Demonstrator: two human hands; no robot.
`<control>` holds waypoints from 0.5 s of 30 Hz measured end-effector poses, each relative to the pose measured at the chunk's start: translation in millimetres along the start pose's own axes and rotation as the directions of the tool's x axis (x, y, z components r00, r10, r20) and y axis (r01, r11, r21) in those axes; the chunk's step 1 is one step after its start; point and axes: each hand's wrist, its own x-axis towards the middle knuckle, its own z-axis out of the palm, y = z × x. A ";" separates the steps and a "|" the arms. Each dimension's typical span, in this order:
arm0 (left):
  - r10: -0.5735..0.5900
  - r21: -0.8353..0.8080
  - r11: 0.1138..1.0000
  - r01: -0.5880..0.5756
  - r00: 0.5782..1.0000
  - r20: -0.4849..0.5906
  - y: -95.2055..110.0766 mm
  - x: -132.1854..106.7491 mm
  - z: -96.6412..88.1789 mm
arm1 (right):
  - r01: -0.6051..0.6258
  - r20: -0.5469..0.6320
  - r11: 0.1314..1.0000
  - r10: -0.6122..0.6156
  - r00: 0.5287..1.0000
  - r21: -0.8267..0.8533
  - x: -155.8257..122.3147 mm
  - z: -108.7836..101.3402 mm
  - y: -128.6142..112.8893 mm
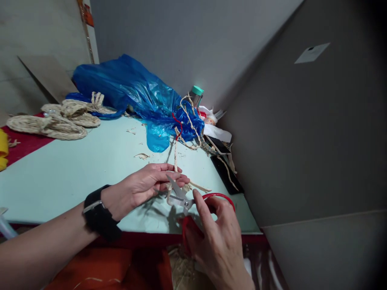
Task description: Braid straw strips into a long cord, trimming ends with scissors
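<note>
Red-handled scissors are in my right hand, their blades parted and pointing up and left. A pale end of braided straw cord lies at the blades; whether they touch it I cannot tell. My left hand, with a black watch band on its wrist, holds the braided straw cord between its fingers just above the blades. The cord runs up to a red tie at the blue plastic bag. Loose straw ends stick out to the right of the left fingertips.
Several woven straw slippers lie at the left. The blue plastic bag spreads across the back, with a green-lidded bottle behind it. A black flat object lies on the right edge, by the grey wall. Straw scraps dot the pale tabletop.
</note>
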 end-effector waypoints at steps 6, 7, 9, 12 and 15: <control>0.026 -0.006 1.000 -0.026 1.000 0.009 -8.3 3.9 -6.1 | 0.000 -0.034 0.999 0.002 0.999 0.053 7.0 5.2 -8.2; 0.034 -0.021 0.999 -0.033 0.999 0.009 -9.1 4.4 -7.0 | 0.000 -0.036 0.998 0.002 0.999 0.058 7.4 4.9 -8.6; 0.042 -0.044 0.998 -0.042 0.999 0.013 -9.5 5.1 -7.5 | 0.005 -0.034 0.998 -0.003 0.999 0.066 7.6 3.5 -9.1; 0.044 -0.038 0.998 -0.043 0.999 0.032 -8.0 4.7 -5.4 | 0.027 -0.037 0.997 -0.025 0.999 0.068 6.3 0.2 -9.6; 0.048 -0.011 0.999 -0.048 0.998 0.043 -5.8 2.4 -2.5 | 0.047 -0.054 0.997 -0.044 0.998 0.059 4.2 -1.9 -10.1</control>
